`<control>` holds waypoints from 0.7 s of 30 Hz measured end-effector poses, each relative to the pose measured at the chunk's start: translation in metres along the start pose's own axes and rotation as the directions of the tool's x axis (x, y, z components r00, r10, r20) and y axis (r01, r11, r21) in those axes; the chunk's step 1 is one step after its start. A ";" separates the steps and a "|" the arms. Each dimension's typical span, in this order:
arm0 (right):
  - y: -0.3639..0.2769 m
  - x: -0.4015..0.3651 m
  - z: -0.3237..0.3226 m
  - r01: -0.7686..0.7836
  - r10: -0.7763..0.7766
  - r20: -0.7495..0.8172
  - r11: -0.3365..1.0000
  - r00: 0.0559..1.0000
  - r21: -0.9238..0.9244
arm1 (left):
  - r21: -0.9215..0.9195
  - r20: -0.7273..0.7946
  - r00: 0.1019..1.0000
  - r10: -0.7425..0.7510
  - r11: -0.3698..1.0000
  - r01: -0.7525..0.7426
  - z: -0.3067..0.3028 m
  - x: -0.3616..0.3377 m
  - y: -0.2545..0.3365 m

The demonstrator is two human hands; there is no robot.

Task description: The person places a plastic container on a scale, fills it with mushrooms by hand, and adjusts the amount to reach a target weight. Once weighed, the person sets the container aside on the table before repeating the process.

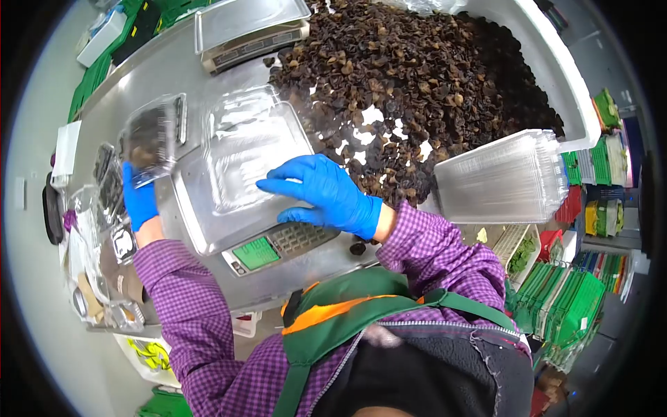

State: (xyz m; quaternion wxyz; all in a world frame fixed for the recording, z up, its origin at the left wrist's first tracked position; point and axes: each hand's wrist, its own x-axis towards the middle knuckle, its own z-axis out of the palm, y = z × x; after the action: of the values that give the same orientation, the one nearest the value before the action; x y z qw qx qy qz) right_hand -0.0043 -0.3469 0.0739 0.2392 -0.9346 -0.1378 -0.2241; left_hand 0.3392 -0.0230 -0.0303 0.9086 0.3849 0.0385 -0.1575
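My left hand [140, 198], in a blue glove, grips a clear plastic tray [149, 135] with dark brown pieces inside; the tray is smeared by motion. Its fingers are partly hidden behind the tray. A clear plastic tray [240, 153] with nothing in it lies on the metal pan of a weighing scale [194, 215]. Over the right edge of that pan hovers my right hand [326, 194], also blue-gloved, fingers apart and holding nothing. Below it show the scale's keypad [302, 236] and lit green display [256, 254].
A large heap of dark brown curled pieces, like wood ear mushrooms [396, 76], spills from a white tub [573, 83]. Nested clear trays [500, 177] lean at the right. A second scale [253, 31] stands at the back. More packed trays [108, 177] line the table's left side.
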 end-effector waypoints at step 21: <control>0.219 -0.076 0.078 -0.764 0.770 0.125 0.637 0.626 -0.102 | 0.930 0.049 0.969 0.241 0.342 -0.132 0.077 -0.169 -0.061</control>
State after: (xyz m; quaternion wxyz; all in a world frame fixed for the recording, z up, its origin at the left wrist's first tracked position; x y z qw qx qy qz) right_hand 0.0380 -0.5044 -0.1087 0.2819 -0.9233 0.2591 -0.0295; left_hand 0.1560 -0.0746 0.0136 0.5426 0.8376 -0.0569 -0.0283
